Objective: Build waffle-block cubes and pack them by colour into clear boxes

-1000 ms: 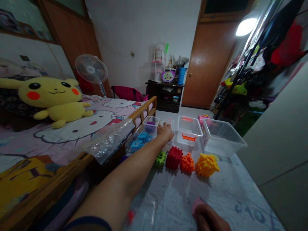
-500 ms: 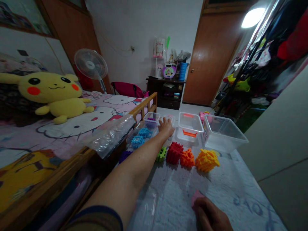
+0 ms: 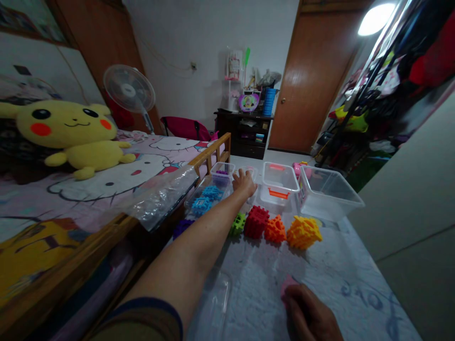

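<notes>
My left hand [image 3: 244,183] is stretched to the far side of the table, fingers spread over a small clear container [image 3: 251,173]; whether it touches anything there is hidden. Near the front edge, my right hand [image 3: 310,310] is closed on a pink piece [image 3: 288,285]. Between them stand stacks of toy pieces in a row: green [image 3: 237,224], dark red [image 3: 256,222], orange [image 3: 275,229] and yellow [image 3: 304,232]. Blue pieces [image 3: 202,206] lie in a clear tray at the left, and purple pieces [image 3: 183,228] sit partly behind my left arm.
A clear box with orange clips [image 3: 280,182] and a larger clear bin [image 3: 329,194] stand at the back right. A clear lid [image 3: 216,303] lies at the front left. A wooden bed rail [image 3: 209,158] with plastic wrap [image 3: 159,196] borders the table's left.
The view has shifted slightly. My left hand stays over the small container with little visible movement, and my right hand still holds the pink piece.
</notes>
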Tool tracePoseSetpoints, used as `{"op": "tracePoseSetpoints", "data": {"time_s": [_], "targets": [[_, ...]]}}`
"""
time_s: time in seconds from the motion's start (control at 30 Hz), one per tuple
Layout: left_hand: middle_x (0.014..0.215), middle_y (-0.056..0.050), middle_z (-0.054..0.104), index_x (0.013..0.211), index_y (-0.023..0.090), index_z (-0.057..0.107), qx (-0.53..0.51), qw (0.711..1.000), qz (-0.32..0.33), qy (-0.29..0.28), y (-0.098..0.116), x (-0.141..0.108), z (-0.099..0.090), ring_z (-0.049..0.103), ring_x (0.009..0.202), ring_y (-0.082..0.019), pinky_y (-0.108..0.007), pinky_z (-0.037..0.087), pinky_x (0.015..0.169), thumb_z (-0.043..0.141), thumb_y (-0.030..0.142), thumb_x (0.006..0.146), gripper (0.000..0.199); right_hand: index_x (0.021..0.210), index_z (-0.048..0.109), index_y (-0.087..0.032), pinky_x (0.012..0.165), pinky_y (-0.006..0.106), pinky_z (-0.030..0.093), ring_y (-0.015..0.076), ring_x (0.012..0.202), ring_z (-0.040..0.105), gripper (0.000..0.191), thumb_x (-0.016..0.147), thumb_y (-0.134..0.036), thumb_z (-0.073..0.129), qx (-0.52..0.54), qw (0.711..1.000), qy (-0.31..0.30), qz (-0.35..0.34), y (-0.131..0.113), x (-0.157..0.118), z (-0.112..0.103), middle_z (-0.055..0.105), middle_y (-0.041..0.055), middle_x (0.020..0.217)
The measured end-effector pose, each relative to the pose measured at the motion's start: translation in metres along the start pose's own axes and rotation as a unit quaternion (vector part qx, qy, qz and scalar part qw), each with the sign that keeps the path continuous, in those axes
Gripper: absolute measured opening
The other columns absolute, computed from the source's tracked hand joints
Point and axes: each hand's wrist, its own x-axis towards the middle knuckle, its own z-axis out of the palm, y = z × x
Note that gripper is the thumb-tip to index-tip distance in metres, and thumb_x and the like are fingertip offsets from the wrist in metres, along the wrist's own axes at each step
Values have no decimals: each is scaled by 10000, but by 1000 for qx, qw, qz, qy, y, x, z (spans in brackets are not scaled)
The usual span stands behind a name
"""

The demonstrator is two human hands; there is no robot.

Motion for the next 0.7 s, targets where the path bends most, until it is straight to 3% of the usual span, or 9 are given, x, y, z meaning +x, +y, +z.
{"op": "tracePoseSetpoints", "data": {"time_s": [0.27,0.47,0.6,0.7], "targets": [[1438,-135,381,1295,244,463,3,1000,-17,2,0,-2,-7,396,1293,-354,-414,450,973,688,509,727,665,1049,661,-208,779,286,587,193,878,687,224,857,-201,547,-85,986,97,-107,8,2,6,719,78,967],[1428,-179,405,1295,215,473,8,999,-50,1,6,-3,-6,446,1261,-379,-434,448,966,679,605,695,744,1096,646,-201,836,370,570,218,942,651,262,876,-173,508,-95,992,34,-73,7,4,8,701,96,1034],[1424,-220,413,1301,194,457,5,996,-84,4,12,-2,-3,481,1236,-385,-447,456,938,667,612,709,754,1136,633,-210,897,400,532,233,1032,608,294,880,-162,496,-87,994,-39,-45,5,6,2,670,100,1123],[1416,-231,420,1290,192,459,3,995,-102,10,14,0,0,475,1243,-384,-447,459,923,675,597,707,742,1145,627,-210,925,411,508,236,1064,584,309,877,-143,488,-86,994,-59,-36,6,5,1,652,97,1159]]}}
